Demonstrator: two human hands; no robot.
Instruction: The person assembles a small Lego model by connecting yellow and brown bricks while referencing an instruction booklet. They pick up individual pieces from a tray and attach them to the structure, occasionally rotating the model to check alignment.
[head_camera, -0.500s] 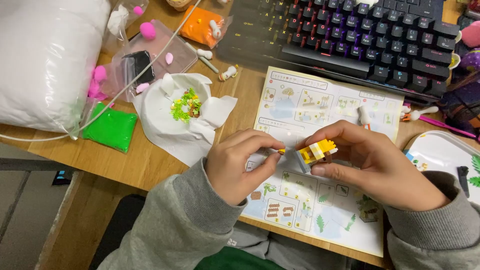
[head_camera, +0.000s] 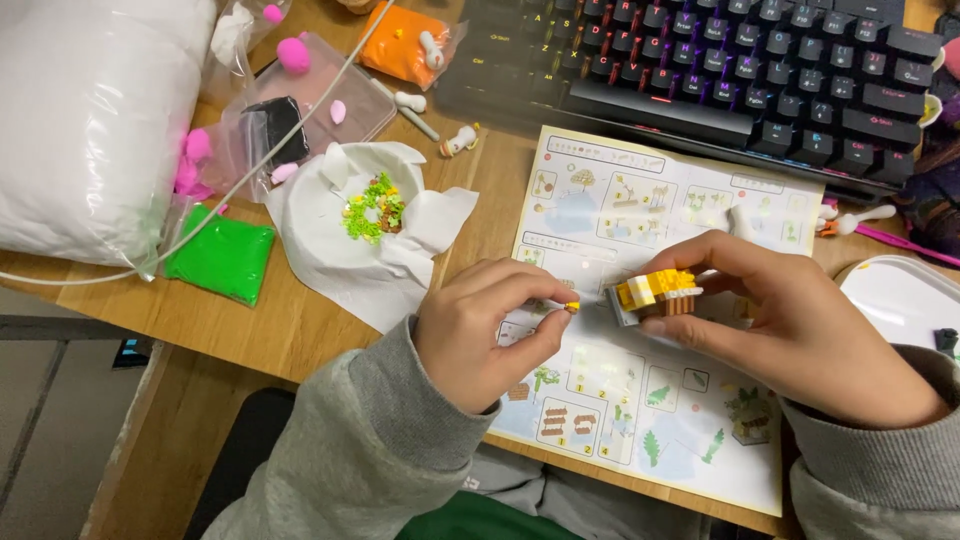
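Note:
My right hand (head_camera: 800, 330) grips a small yellow, white and brown brick model (head_camera: 655, 293) above the instruction sheet (head_camera: 640, 200). My left hand (head_camera: 480, 325) pinches a tiny orange piece (head_camera: 572, 307) between thumb and forefinger, just left of the model and not quite touching it. Both arms wear grey sleeves. A white paper-lined bowl (head_camera: 330, 250) with several tiny green and yellow pieces (head_camera: 372, 208) sits to the left of my left hand.
A dark keyboard (head_camera: 760, 70) with coloured lights lies at the back. A big white bag (head_camera: 90, 110), a green bag (head_camera: 220, 255), pink clay bits (head_camera: 293, 55), an orange bag (head_camera: 405, 45) and a white tray (head_camera: 900, 300) lie on the wooden desk (head_camera: 270, 330).
My left hand has drawn slightly away from the model, holding the tiny orange piece. The right hand keeps the model in about the same place.

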